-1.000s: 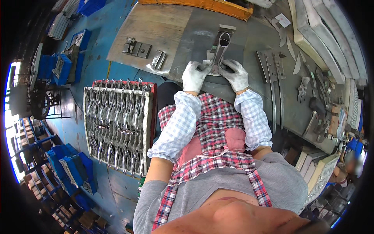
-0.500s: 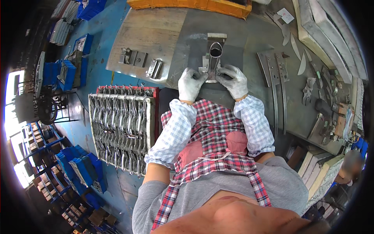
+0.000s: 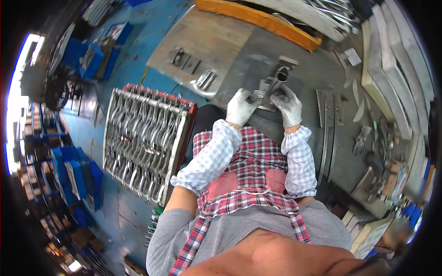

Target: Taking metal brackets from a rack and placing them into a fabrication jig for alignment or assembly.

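A steel fixture with an upright round ring stands on a dark patch of the workbench, in front of me. My left hand, in a white glove, is at the near left of the fixture's base, fingers curled together. What they pinch, if anything, is too small to make out. My right hand, in a greyed white glove, is close below the ring, its fingers bent together over the metal. Whether it grips a part there is hidden by the fingers.
Small metal blocks lie on the bench at the left. Long steel strips and loose blades lie to the right. A rack of shiny metal parts stands left of my knees. An orange beam edges the far side.
The whole view has turned as my head moved. My right hand has shifted from the fixture's base up toward the ring, and my left hand sits slightly farther from the fixture.
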`<act>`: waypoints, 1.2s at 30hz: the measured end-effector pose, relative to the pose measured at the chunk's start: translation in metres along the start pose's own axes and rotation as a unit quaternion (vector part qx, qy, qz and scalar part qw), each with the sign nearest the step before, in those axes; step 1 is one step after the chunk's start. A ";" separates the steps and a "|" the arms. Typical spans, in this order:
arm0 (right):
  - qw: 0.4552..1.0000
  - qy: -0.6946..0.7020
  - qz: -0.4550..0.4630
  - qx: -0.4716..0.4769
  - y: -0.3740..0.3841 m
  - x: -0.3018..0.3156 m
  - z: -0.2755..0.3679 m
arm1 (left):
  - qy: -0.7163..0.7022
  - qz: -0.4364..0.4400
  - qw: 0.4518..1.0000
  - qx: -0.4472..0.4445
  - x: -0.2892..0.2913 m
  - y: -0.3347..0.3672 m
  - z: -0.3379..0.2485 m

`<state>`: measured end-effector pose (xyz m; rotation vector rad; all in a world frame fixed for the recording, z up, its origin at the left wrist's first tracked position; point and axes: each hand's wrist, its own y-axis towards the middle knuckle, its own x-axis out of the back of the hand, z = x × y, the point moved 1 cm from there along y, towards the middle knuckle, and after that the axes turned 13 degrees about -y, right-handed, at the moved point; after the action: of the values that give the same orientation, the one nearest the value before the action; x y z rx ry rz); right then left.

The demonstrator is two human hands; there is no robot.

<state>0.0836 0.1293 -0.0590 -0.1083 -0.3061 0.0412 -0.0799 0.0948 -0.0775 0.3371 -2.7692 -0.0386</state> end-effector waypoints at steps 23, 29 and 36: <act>0.977 -0.065 0.204 0.020 0.002 -0.182 0.012 | -0.472 -0.015 0.858 0.203 0.095 -0.048 0.087; 0.971 -0.103 0.182 0.113 0.005 -0.188 0.003 | -0.477 0.010 0.853 0.209 0.102 -0.050 0.076; 0.969 -0.131 0.207 0.026 0.000 -0.177 0.014 | -0.538 -0.001 0.796 0.277 0.103 -0.055 0.053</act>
<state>-0.0895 0.1209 -0.0989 -0.1138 -0.5435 0.4819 -0.1794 0.0165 -0.0956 0.6017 -3.8653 0.8644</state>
